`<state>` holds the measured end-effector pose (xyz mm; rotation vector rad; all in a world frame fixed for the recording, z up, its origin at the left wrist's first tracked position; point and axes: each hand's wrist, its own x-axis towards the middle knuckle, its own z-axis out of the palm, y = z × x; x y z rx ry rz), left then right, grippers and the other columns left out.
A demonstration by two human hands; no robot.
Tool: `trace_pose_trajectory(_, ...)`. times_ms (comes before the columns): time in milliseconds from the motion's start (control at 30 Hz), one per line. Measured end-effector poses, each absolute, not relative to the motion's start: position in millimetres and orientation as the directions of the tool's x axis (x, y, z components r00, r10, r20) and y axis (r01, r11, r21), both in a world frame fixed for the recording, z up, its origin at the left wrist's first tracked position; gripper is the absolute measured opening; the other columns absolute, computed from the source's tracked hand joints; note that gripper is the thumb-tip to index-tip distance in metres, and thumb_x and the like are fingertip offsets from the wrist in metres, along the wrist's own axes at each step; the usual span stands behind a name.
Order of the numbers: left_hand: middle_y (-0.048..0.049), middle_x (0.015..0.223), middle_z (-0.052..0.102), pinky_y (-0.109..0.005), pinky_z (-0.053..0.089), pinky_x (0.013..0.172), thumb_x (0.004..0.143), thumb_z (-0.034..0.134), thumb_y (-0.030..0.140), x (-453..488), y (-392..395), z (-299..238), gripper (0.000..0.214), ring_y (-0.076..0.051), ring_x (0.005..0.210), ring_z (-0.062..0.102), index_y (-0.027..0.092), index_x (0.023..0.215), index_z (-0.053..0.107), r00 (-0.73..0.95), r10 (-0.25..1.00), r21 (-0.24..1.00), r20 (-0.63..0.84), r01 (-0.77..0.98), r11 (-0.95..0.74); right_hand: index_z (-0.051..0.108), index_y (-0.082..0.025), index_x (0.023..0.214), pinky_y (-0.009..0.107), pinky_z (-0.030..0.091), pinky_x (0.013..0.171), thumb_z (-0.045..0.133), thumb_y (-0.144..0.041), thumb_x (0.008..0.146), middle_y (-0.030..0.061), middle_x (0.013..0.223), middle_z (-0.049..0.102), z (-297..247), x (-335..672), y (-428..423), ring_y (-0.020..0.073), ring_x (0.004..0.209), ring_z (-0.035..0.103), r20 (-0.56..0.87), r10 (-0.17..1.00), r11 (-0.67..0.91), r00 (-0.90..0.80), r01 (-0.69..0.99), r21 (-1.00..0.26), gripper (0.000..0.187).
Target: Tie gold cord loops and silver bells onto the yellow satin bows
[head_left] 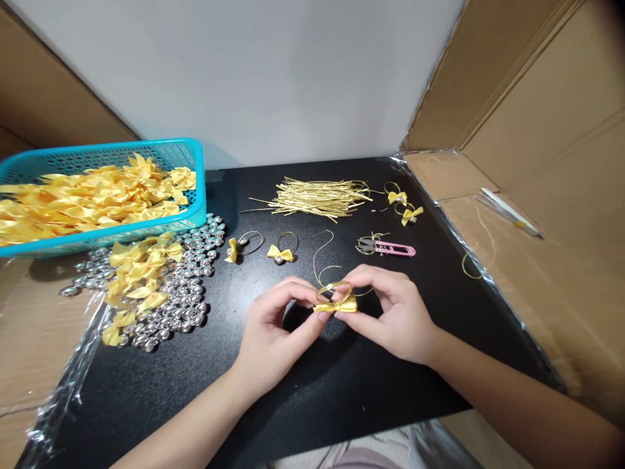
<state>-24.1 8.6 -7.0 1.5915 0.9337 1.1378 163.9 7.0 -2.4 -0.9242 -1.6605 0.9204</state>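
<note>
Over the middle of the black table, a yellow ribbon bow (pixel 336 305) is pinched between my two hands. My left hand (pixel 276 332) has its thumb and forefinger closed on the bow's left end. At its right end, my right hand (pixel 390 312) grips the bow the same way. A gold cord loop (pixel 334 286) rises from the bow between my fingertips. Whether a bell hangs on this piece, I cannot tell. Just beyond lie a thin loose gold cord (pixel 316 254) and pink-handled thread snips (pixel 390 247) with cord scraps by the blades.
A blue basket (pixel 199 189) of yellow bows stands at the left. Silver bells (pixel 195 303) and loose bows (pixel 141 267) spread before it. Gold cords (pixel 317 197) lie in a bundle at the back. Bow-and-bell loops (pixel 280 253) rest nearby. Cardboard (pixel 537 130) walls the right side.
</note>
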Motion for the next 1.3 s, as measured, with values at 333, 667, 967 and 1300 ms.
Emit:
trace_pose_trajectory(333, -0.0012, 0.078, 0.070, -0.030, 0.052, 0.071, 0.075, 0.068, 0.003, -26, 11, -5, 0.019, -0.015, 0.074, 0.065, 0.022, 0.080, 0.068, 0.302, 0.789, 0.774, 0.535, 0.200, -0.601, 0.067, -0.021, 0.090, 0.036, 0.053, 0.075, 0.066, -0.012, 0.081, 0.0052, 0.083, 0.072, 5, 167, 8, 0.0183, 0.079, 0.066, 0.551, 0.802, 0.587, -0.231, 0.135, -0.798, 0.012)
trace_pose_trajectory(667, -0.0018, 0.080, 0.071, -0.025, 0.058, 0.068, 0.076, 0.068, 0.003, -28, 10, 1, 0.020, -0.015, 0.074, 0.070, 0.022, 0.082, 0.071, 0.333, 0.686, 0.641, 0.647, 0.250, -0.726, 0.068, -0.023, 0.083, 0.038, 0.050, 0.080, 0.069, -0.014, 0.078, 0.0048, 0.091, 0.069, 4, 168, 8, 0.0194, 0.086, 0.063, 0.565, 0.802, 0.596, -0.195, 0.332, -0.732, 0.010)
trace_pose_trajectory(967, -0.0029, 0.085, 0.073, -0.027, 0.061, 0.072, 0.076, 0.070, 0.001, -31, 7, -2, 0.025, -0.017, 0.079, 0.072, 0.021, 0.091, 0.071, 0.384, 0.593, 0.535, 0.708, 0.258, -0.805, 0.068, -0.022, 0.075, 0.038, 0.048, 0.084, 0.071, -0.013, 0.076, 0.0051, 0.096, 0.068, 1, 165, 8, 0.0197, 0.091, 0.063, 0.533, 0.830, 0.554, -0.165, 0.362, -0.750, 0.010)
trace_pose_trajectory(1300, -0.0029, 0.083, 0.072, -0.024, 0.059, 0.070, 0.077, 0.067, 0.002, -30, 10, -11, 0.022, -0.015, 0.076, 0.071, 0.022, 0.085, 0.072, 0.357, 0.672, 0.620, 0.649, 0.263, -0.739, 0.067, -0.021, 0.095, 0.034, 0.053, 0.082, 0.065, -0.018, 0.082, 0.0065, 0.095, 0.073, -2, 163, 10, 0.0182, 0.089, 0.067, 0.471, 0.820, 0.556, -0.325, 0.262, -0.789, 0.014)
